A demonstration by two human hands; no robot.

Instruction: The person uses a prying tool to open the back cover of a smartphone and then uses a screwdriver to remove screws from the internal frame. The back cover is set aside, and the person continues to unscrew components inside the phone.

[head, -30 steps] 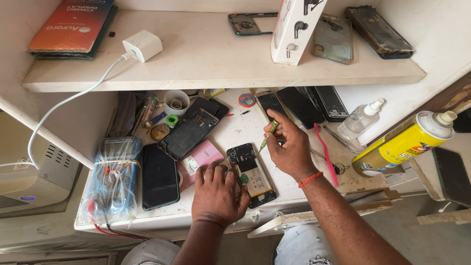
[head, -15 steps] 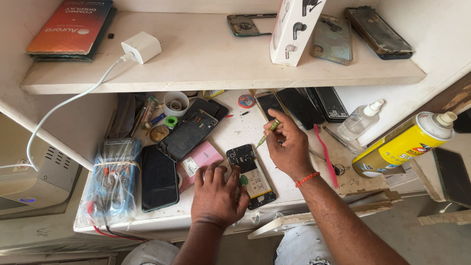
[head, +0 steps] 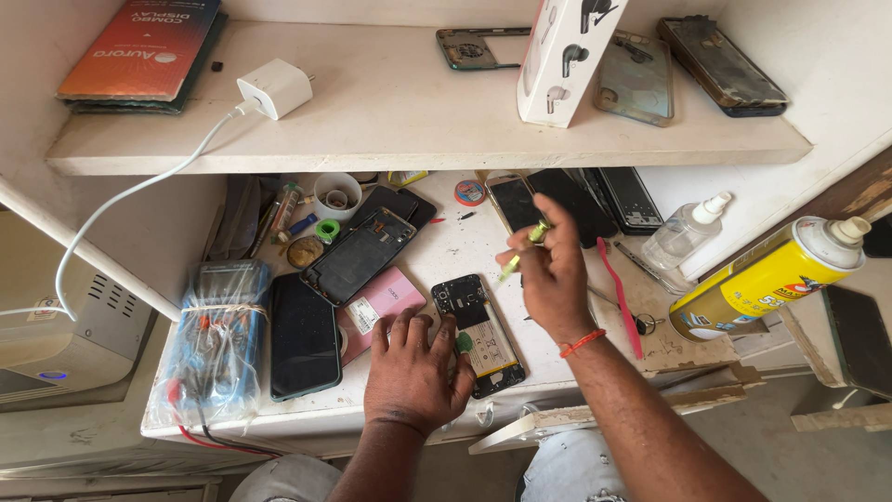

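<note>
Opened phone (head: 478,335) lies lengthwise on worktop (head: 446,251), camera end far; left hand (head: 413,372) spread beside, right hand (head: 548,265) pinching screwdriver (head: 522,249).

Left hand (head: 413,372) hides opened phone's (head: 478,335) left edge; yellow spray can (head: 767,279) partly cut off.

Left hand (head: 413,376) flat on white bench, fingertips against opened black phone with exposed battery (head: 478,335). Right hand (head: 550,270) pinches thin yellow-green tool (head: 522,249), tip above phone's upper end. Pink phone cover (head: 379,299) just left of grip.
</note>
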